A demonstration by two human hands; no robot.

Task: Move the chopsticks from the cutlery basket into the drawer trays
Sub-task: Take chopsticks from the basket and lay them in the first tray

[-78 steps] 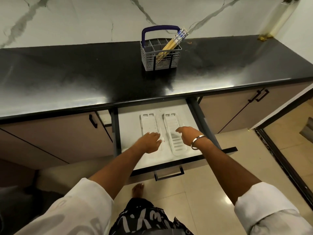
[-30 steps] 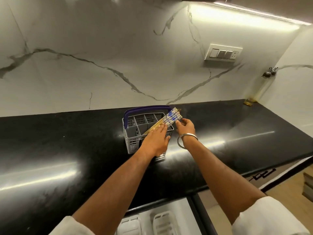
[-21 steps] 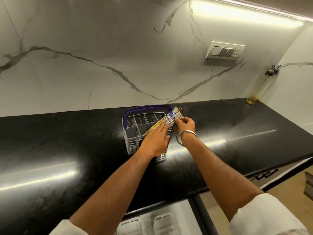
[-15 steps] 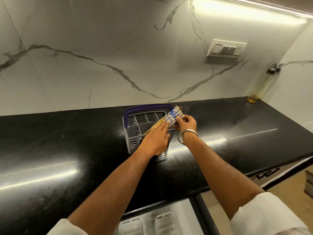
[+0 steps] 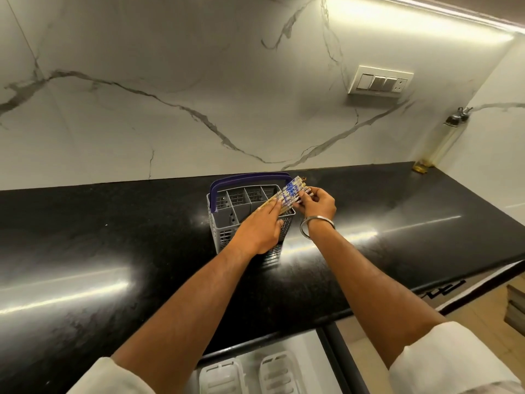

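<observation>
A grey cutlery basket (image 5: 224,220) with a purple handle stands on the black counter near the wall. Several chopsticks (image 5: 289,191) with blue-patterned tops lean out of its right side. My right hand (image 5: 316,204), with a metal bangle on the wrist, pinches the patterned ends of the chopsticks. My left hand (image 5: 260,228) lies flat on the basket's near right corner, fingertips against the chopstick shafts. At the bottom edge, two white drawer trays (image 5: 221,378) lie side by side in the open drawer.
The black counter (image 5: 113,251) runs left to right below a marble wall. A switch plate (image 5: 379,82) is on the wall at the right. A clear oil bottle (image 5: 440,143) stands in the far right corner. Cabinet handles (image 5: 443,290) show under the counter's right edge.
Both hands went from the drawer trays up to the basket. In the last second my right hand closed its fingers around the chopstick tops; my left hand stayed on the basket.
</observation>
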